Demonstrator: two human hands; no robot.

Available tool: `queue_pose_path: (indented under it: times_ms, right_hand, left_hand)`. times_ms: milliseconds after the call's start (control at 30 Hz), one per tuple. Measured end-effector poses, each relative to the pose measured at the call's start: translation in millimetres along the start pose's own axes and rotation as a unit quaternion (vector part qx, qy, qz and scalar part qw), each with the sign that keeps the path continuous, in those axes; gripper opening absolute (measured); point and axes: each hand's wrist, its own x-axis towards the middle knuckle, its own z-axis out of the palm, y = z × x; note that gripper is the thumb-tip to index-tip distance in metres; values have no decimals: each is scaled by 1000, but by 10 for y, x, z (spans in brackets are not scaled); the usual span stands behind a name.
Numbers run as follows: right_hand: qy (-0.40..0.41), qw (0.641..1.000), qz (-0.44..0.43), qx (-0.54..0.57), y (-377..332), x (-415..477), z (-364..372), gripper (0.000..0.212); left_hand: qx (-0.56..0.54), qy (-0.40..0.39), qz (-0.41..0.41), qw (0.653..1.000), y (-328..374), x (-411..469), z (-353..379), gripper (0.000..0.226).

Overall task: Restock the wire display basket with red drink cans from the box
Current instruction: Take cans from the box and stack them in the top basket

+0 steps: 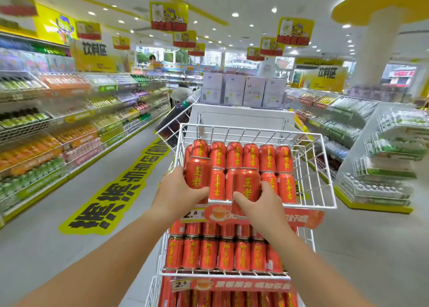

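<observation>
A white wire display basket (320, 167) tops a wire rack in front of me. Two rows of red drink cans (250, 156) with yellow lettering stand in it. My left hand (178, 190) grips one red can (197, 173) at the basket's front left corner. My right hand (260, 204) holds another red can (247, 186) upright at the front middle, over the basket's front rim. The box is not in view.
Lower tiers of the rack (227, 253) hold more red cans behind price signs. Drink shelves (58, 132) line the left aisle and more shelving (383, 158) stands right. Stacked pale cartons (243, 91) sit behind the basket. A person (181, 93) bends over far down the aisle.
</observation>
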Motion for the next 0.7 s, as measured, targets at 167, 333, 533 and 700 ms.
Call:
queue_pose_path:
  times_ms: [167,333,533,700]
  right_hand:
    - [-51,999,-3,8,64,578,-15,48]
    - [-100,995,-10,17,153,1032,102,41]
    - [-134,991,-2,-3,290,1355,388,62]
    - [-130,991,5,-36,388,1492,523,36]
  left_hand:
    - [13,9,-26,1000,51,382,222,35]
    - [26,22,-64,997,-10,679,403,33]
    - [66,11,-113,991,-122,821,614,26]
    - [108,-18,-124,986,-216,872,780,26]
